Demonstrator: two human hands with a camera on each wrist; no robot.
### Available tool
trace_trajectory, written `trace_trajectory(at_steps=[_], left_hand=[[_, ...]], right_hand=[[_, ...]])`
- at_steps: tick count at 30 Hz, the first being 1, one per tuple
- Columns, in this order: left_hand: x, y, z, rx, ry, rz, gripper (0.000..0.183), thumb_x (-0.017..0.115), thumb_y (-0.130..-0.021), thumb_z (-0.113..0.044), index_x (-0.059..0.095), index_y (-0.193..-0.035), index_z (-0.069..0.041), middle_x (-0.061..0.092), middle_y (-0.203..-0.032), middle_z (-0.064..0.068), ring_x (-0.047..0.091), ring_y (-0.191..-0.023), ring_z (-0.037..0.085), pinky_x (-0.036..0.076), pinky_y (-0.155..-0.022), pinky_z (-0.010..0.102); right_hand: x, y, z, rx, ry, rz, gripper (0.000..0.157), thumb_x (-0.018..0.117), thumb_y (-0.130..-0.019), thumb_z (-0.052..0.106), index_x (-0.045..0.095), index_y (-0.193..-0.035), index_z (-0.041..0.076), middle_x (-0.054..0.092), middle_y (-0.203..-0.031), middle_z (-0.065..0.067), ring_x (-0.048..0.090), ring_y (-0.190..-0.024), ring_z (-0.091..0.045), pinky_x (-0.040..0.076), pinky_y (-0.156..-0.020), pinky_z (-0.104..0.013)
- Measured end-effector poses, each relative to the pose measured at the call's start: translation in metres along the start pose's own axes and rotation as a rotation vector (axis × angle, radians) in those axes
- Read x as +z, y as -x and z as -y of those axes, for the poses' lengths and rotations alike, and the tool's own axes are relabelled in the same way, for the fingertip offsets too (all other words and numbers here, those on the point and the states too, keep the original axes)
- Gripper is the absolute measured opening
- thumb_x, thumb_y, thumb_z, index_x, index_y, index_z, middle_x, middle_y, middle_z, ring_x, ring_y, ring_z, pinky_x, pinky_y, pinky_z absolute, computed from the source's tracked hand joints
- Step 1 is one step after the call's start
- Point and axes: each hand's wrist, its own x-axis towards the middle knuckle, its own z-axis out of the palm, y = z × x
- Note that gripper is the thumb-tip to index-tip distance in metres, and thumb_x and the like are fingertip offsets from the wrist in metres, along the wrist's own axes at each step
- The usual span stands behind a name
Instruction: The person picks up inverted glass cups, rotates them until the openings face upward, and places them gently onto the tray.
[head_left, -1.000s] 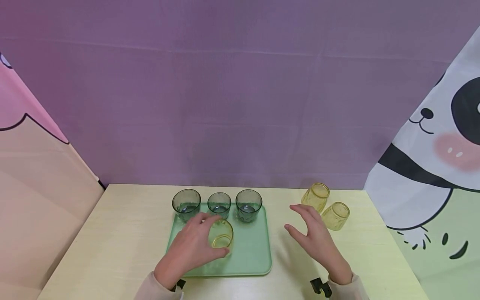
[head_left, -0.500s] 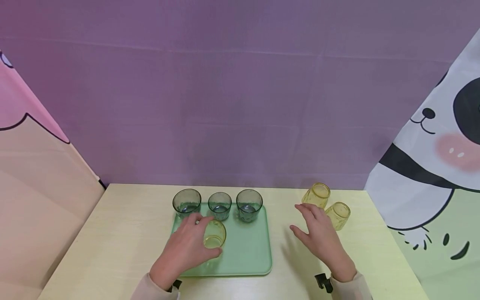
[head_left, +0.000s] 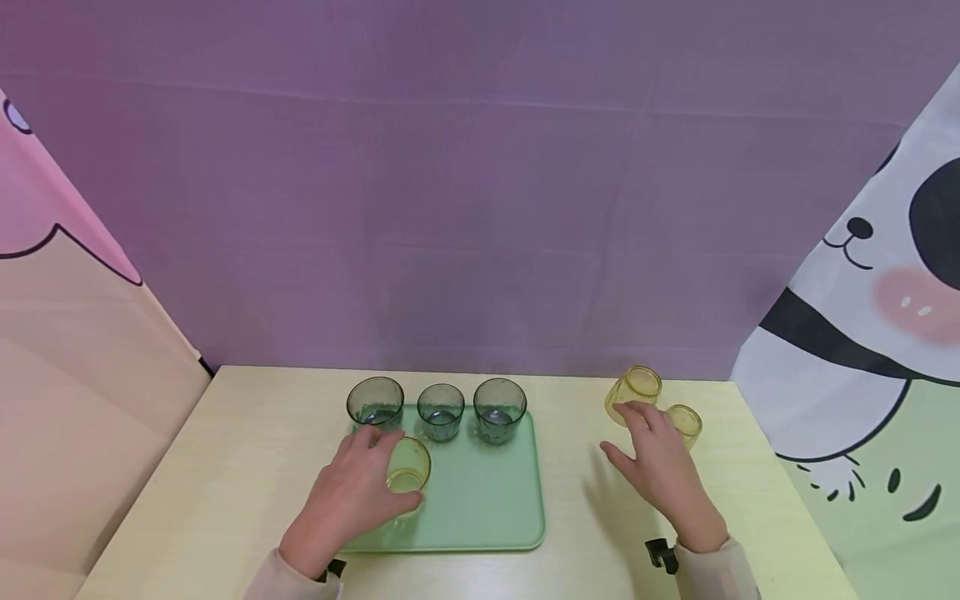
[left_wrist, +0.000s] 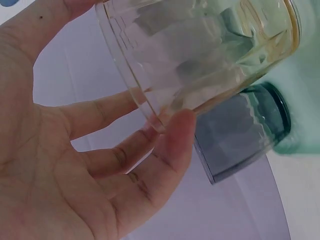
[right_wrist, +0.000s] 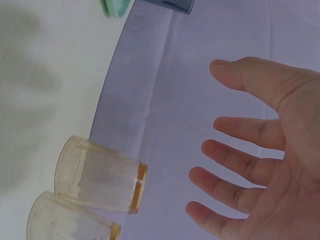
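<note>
My left hand (head_left: pixel 356 492) grips a yellow glass (head_left: pixel 410 465) by its sides near the rim, mouth up, over the left front of the green tray (head_left: pixel 487 508). In the left wrist view the fingertips meet the rim end of this yellow glass (left_wrist: pixel 200 55), and a dark glass (left_wrist: pixel 240 135) stands beyond it. My right hand (head_left: pixel 663 467) hovers with fingers spread, holding nothing. Close to it are two upside-down yellow glasses, the farther glass (head_left: pixel 626 392) and the nearer glass (head_left: pixel 686 423), the latter partly hidden by the hand. Both also appear in the right wrist view, the farther glass (right_wrist: pixel 100 175) whole.
Three dark grey glasses stand mouth up along the tray's back edge: a left glass (head_left: pixel 375 402), a middle glass (head_left: pixel 441 412) and a right glass (head_left: pixel 499 411). The pale wooden table (head_left: pixel 247 450) ends at a purple cloth (head_left: pixel 480 208) behind.
My left hand has carried the yellow glass leftward over the tray. My right hand has moved right, toward the two upside-down yellow glasses. The dark glasses have stayed put.
</note>
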Motion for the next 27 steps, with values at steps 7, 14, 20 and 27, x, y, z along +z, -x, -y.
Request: trace_trajectory(at_steps=[7,14,20,27], left_hand=[[-0.006,0.002,0.013,-0.027,-0.006,-0.005,0.075,0.083,-0.070,-0.039,0.059,-0.136,-0.010,0.051,-0.131,0.017,0.051,-0.113,0.039,0.053,-0.065,0.052],[-0.011,0.005,0.021,-0.031,-0.003,-0.013,0.078,0.084,-0.071,-0.038,0.058,-0.137,-0.006,0.051,-0.129,0.020,0.051,-0.114,0.042,0.053,-0.063,0.054],[-0.010,0.006,0.026,-0.048,0.000,0.004,0.081,0.085,-0.071,-0.038,0.056,-0.138,-0.005,0.050,-0.128,0.022,0.051,-0.112,0.043,0.053,-0.061,0.053],[-0.010,0.007,0.030,-0.056,-0.013,0.001,0.081,0.085,-0.071,-0.039,0.055,-0.138,-0.004,0.050,-0.127,0.023,0.051,-0.111,0.044,0.052,-0.059,0.054]], right_hand=[[-0.001,0.000,-0.014,0.013,0.026,-0.031,0.055,0.090,-0.070,0.009,0.065,-0.116,-0.006,0.061,-0.110,-0.025,0.058,-0.093,-0.047,0.050,-0.075,-0.058],[-0.006,0.000,-0.023,0.072,0.026,-0.001,0.054,0.089,-0.072,0.009,0.064,-0.118,-0.007,0.061,-0.112,-0.026,0.057,-0.099,-0.050,0.046,-0.084,-0.062],[-0.010,0.000,-0.031,0.136,0.043,0.050,0.053,0.085,-0.077,0.011,0.062,-0.122,-0.007,0.059,-0.114,-0.028,0.056,-0.098,-0.050,0.047,-0.075,-0.064],[-0.014,0.000,-0.041,0.168,0.067,0.066,0.052,0.084,-0.079,0.014,0.061,-0.121,-0.008,0.058,-0.114,-0.029,0.056,-0.099,-0.052,0.048,-0.071,-0.065]])
